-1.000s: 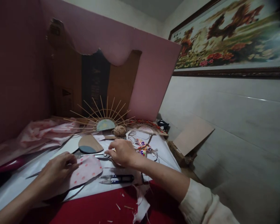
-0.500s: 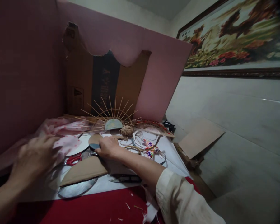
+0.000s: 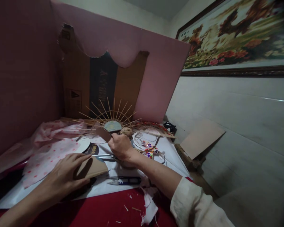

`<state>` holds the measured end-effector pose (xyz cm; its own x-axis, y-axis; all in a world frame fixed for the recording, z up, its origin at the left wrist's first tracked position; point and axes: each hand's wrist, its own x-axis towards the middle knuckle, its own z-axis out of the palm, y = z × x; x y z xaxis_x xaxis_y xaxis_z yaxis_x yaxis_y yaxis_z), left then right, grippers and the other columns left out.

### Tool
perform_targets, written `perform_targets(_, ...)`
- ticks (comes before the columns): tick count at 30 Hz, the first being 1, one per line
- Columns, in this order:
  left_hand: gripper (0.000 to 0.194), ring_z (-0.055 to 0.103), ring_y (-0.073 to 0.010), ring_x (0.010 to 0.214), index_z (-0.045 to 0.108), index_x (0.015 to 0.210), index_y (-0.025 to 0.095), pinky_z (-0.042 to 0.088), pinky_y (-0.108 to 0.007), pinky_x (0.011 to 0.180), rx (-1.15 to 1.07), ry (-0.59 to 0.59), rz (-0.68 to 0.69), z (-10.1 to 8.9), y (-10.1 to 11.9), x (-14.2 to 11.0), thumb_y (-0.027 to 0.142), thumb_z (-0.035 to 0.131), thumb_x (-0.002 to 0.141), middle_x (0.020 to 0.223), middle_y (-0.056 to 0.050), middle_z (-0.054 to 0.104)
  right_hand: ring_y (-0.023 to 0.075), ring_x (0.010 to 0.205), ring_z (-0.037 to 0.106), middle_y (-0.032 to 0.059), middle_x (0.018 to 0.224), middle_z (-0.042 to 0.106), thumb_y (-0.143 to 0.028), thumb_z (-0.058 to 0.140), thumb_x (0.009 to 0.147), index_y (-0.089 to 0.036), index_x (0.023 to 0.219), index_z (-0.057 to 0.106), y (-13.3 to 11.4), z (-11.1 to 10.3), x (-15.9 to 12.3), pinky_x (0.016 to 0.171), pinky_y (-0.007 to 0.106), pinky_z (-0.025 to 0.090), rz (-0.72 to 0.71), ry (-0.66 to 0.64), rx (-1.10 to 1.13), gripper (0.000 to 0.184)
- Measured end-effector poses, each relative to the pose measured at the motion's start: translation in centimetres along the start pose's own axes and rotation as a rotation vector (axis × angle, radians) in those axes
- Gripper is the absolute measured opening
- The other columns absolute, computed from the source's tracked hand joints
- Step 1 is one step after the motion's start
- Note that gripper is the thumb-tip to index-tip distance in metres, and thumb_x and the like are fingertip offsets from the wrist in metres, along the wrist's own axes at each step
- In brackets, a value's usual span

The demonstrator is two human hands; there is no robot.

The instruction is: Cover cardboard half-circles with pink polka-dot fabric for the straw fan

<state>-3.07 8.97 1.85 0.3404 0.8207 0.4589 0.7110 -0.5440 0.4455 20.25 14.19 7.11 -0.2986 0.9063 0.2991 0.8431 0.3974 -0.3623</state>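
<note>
My left hand (image 3: 69,170), fingers stretched out and thumb apart, lies over a half-round piece of brown cardboard (image 3: 98,167). My right hand (image 3: 120,145) pinches a smaller cardboard piece (image 3: 103,134), raised above the white sheet. Below the right hand, a metal blade with a round pivot (image 3: 104,156) points left, like scissors; its handle is hidden. Pink polka-dot cloth (image 3: 50,157) spreads flat to the left of my left hand. Small thread snips (image 3: 125,181) lie in front of the cardboard.
Behind my right hand stand a fan-shaped frame of thin sticks (image 3: 112,126) and a twine ball (image 3: 126,131). Rings and flowered fabric (image 3: 151,149) lie right. Pink-covered cardboard panels (image 3: 161,72) rise behind. Fabric scraps (image 3: 149,206) lie on red cloth (image 3: 104,209) in front.
My left hand has moved right onto the half-round cardboard, and the polka-dot cloth now lies spread out. My right hand has shifted right and lifted the smaller cardboard piece. The red scissor handles are no longer visible.
</note>
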Motion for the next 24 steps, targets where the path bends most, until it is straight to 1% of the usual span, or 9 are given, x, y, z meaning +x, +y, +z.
perform_targets(2, 0.057, 0.059, -0.0351, 0.116, 0.068, 0.12, 0.031, 0.049, -0.045, 0.096, -0.079, 0.019, -0.051, -1.1, 1.4, 0.6, 0.057, 0.073, 0.07, 0.125, -0.008, 0.067, 0.0201, 0.079, 0.066, 0.0137, 0.088, 0.073, -0.024, 0.044, 0.091, -0.011, 0.09, 0.068, 1.2, -0.7, -1.1, 0.069, 0.027, 0.045, 0.049, 0.018, 0.11, 0.028)
perform_targets(4, 0.068, 0.059, -0.0363, 0.119, 0.067, 0.122, 0.031, 0.051, -0.046, 0.097, -0.14, 0.034, -0.181, -2.3, 2.9, 1.3, 0.065, 0.074, 0.063, 0.13, -0.007, 0.066, 0.0155, 0.07, 0.062, 0.007, 0.078, 0.07, -0.022, 0.044, 0.088, -0.013, 0.08, 0.068, 2.7, -1.2, -2.3, 0.059, 0.022, 0.041, 0.088, -0.001, 0.231, 0.027)
perform_targets(7, 0.084, 0.058, -0.038, 0.12, 0.063, 0.127, 0.028, 0.051, -0.051, 0.097, -0.217, 0.13, -0.347, -3.4, 4.7, 2.9, 0.068, 0.077, 0.055, 0.132, -0.007, 0.065, 0.0127, 0.061, 0.057, 0.0015, 0.067, 0.064, -0.021, 0.044, 0.083, -0.013, 0.078, 0.069, 5.0, -1.4, -3.8, 0.051, 0.02, 0.036, 0.139, -0.04, 0.402, 0.027)
perform_targets(9, 0.085, 0.059, -0.0376, 0.12, 0.063, 0.127, 0.027, 0.048, -0.052, 0.101, -0.275, 0.15, -0.345, -3.2, 5.5, 4.2, 0.067, 0.079, 0.054, 0.131, -0.008, 0.065, 0.0125, 0.063, 0.056, 0.0006, 0.067, 0.063, -0.022, 0.045, 0.082, -0.013, 0.077, 0.07, 6.1, -1.3, -4.8, 0.052, 0.02, 0.037, 0.145, -0.06, 0.504, 0.028)
perform_targets(16, 0.077, 0.056, -0.0306, 0.124, 0.055, 0.133, 0.026, 0.049, -0.043, 0.102, -0.381, -0.091, -0.093, 2.0, 7.0, 6.7, 0.056, 0.078, 0.065, 0.137, -0.009, 0.059, 0.0128, 0.064, 0.052, -0.0011, 0.064, 0.058, -0.037, 0.059, 0.082, -0.014, 0.069, 0.07, 7.3, -0.8, -7.3, 0.058, 0.022, 0.038, 0.062, -0.111, 0.727, 0.029)
perform_targets(18, 0.075, 0.054, -0.0308, 0.126, 0.053, 0.135, 0.026, 0.047, -0.045, 0.104, -0.38, -0.105, -0.057, 3.4, 7.1, 6.4, 0.053, 0.077, 0.068, 0.138, -0.01, 0.058, 0.0154, 0.072, 0.054, 0.001, 0.07, 0.061, -0.045, 0.062, 0.081, -0.014, 0.068, 0.07, 7.6, -0.8, -7.8, 0.061, 0.023, 0.039, 0.066, -0.062, 0.75, 0.033)
perform_targets(20, 0.073, 0.054, -0.0316, 0.127, 0.052, 0.135, 0.026, 0.046, -0.046, 0.105, -0.361, -0.093, -0.034, 4.4, 7.0, 5.8, 0.051, 0.075, 0.071, 0.139, -0.011, 0.057, 0.0178, 0.08, 0.057, 0.0049, 0.082, 0.065, -0.052, 0.054, 0.086, -0.014, 0.08, 0.071, 8.0, -0.9, -8.1, 0.064, 0.024, 0.042, 0.094, 0.012, 0.771, 0.042)
perform_targets(22, 0.069, 0.054, -0.0307, 0.127, 0.051, 0.135, 0.025, 0.046, -0.045, 0.106, -0.326, -0.077, 0.005, 5.2, 6.9, 5.1, 0.049, 0.073, 0.074, 0.139, -0.011, 0.056, 0.0178, 0.079, 0.059, 0.0082, 0.087, 0.066, -0.061, 0.04, 0.092, -0.013, 0.094, 0.07, 8.2, -0.9, -8.4, 0.061, 0.025, 0.043, 0.134, 0.044, 0.826, 0.056)
perform_targets(24, 0.066, 0.052, -0.028, 0.129, 0.048, 0.138, 0.026, 0.046, -0.042, 0.107, -0.272, -0.07, 0.058, 5.9, 7.1, 4.3, 0.045, 0.07, 0.078, 0.141, -0.01, 0.053, 0.0161, 0.071, 0.059, 0.0076, 0.085, 0.065, -0.068, 0.043, 0.088, -0.013, 0.1, 0.068, 8.1, -0.5, -8.7, 0.057, 0.025, 0.044, 0.138, 0.003, 0.933, 0.061)
